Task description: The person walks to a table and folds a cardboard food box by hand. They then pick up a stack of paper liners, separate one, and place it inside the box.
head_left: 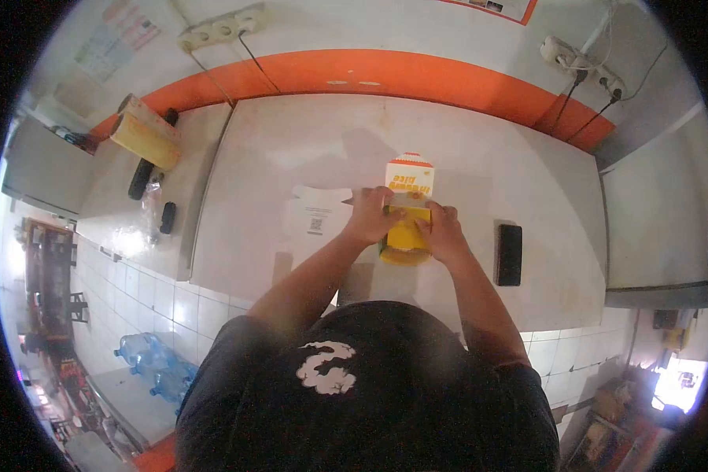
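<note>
A yellow and white cardboard food box (pixel 410 177) with orange lettering on its white flap stands in front of me on the white table. My left hand (pixel 371 216) grips its left side, fingers at the upper edge and thumb over the yellow part. On the opposite side my right hand (pixel 444 234) is closed around the box, its thumb also on the yellow face. Part of the box is covered by my fingers. Left of my left hand lies a flat white card sheet (pixel 316 212) with a printed QR code.
A dark, phone-like rectangle (pixel 509 255) lies right of my hands. On the left side table are yellowish film rolls (pixel 145 140), a black object (pixel 140 179) and clear plastic (pixel 151 206). Power strips (pixel 222 30) hang on the wall. Blue water bottles (pixel 156 363) stand lower left.
</note>
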### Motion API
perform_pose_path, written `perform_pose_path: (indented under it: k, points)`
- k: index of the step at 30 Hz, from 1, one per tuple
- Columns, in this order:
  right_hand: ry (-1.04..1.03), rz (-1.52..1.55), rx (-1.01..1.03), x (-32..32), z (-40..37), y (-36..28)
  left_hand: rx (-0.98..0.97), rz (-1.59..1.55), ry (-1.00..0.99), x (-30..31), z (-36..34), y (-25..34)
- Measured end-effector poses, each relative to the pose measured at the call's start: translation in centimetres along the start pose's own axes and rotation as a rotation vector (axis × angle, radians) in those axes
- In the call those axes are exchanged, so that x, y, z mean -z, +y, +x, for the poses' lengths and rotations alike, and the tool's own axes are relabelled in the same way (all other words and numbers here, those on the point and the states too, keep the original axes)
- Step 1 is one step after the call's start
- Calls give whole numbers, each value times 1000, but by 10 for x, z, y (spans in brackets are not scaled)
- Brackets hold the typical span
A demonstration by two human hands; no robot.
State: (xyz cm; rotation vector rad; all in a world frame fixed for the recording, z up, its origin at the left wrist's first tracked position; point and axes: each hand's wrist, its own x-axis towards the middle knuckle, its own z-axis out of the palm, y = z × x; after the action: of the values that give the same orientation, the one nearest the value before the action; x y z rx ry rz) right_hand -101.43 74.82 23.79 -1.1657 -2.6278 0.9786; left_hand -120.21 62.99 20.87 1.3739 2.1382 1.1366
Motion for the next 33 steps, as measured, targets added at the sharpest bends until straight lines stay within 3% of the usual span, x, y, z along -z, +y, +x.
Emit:
perform_pose_path:
  k: [2, 3, 6, 8, 11, 14, 17, 20, 24, 25, 27, 29, 30, 33]
  points:
    - [165, -241, 98, 18, -18, -36, 91, 38, 84, -3, -3, -1]
    - [246, -360, 148, 22, -25, -50, 122, -33, 24, -6, 0, -8]
    - [144, -372, 357, 7, -30, -63, 210, -210, -126, -6, -1, -18]
    - [94, -394, 299, -3, -36, -64, 239, -276, -185, 14, -5, 5]
    - [87, -431, 300, -3, -42, -66, -11, -76, -227, 22, -31, -5]
    - [118, -471, 365, -7, -45, -64, 47, -88, -330, 28, -49, 0]
    - [72, -532, 352, -16, -45, -74, 115, -175, -290, 28, -59, 5]
    - [-40, -482, 291, -7, -41, -90, 91, 42, -193, 45, -69, 12]
    - [-20, -508, 346, -11, -34, -74, -2, 305, -413, 125, -112, 25]
    - [16, -420, 412, -7, -37, -77, -75, 433, -460, 139, -132, 15]
    - [98, -267, 523, 11, -48, -95, -15, 647, -530, 158, -174, -2]
    - [-94, 464, 770, 44, -65, -143, -33, 629, -558, 166, -208, -39]
    - [-248, 684, 777, 71, -90, -180, -74, 577, -530, 174, -218, -41]
    - [-392, 981, 1424, 117, -135, -271, -162, 625, -479, 175, -211, -28]
